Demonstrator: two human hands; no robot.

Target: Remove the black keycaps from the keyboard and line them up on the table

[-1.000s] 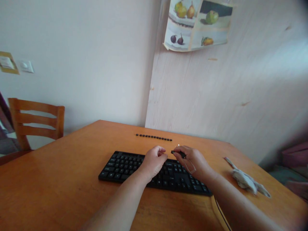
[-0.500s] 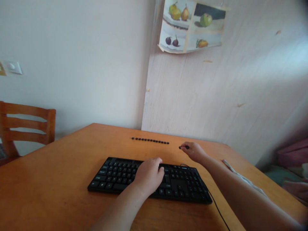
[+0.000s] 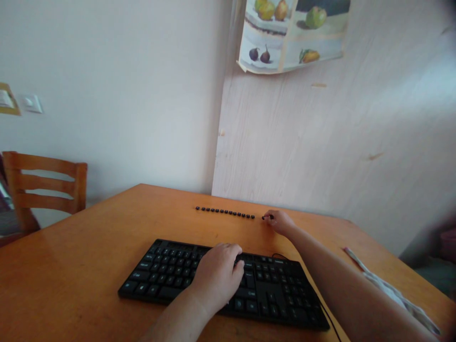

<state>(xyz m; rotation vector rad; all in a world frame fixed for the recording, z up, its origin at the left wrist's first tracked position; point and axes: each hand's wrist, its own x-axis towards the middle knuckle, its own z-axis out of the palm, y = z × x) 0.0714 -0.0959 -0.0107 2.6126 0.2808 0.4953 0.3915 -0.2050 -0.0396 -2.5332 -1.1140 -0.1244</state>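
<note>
A black keyboard (image 3: pixel 167 270) lies on the wooden table, some key positions on its right half looking bare. My left hand (image 3: pixel 219 273) rests over the keyboard's middle, thumb held apart from the fingers, with nothing seen in it; its fingertips are partly hidden. Behind the keyboard runs a row of small black keycaps (image 3: pixel 226 212), spaced apart. Just past the row's right end, my right hand (image 3: pixel 280 222) is closed in a pinch on one small black keycap (image 3: pixel 263 217), at or near the tabletop. Another dark bit shows at its fingers, too small to make out.
The keyboard cable (image 3: pixel 330 318) runs along the right side, under my right forearm. A pale cloth strip (image 3: pixel 384 287) lies on the table (image 3: pixel 71 275) farther right. A wooden chair (image 3: pixel 50 185) stands at the left. Fruit paintings (image 3: pixel 292 35) hang on the wall behind.
My right hand has moved left and lower with the keycap, closer to the row's right end. The left hand stays on the keyboard. The camera view has tilted slightly.
</note>
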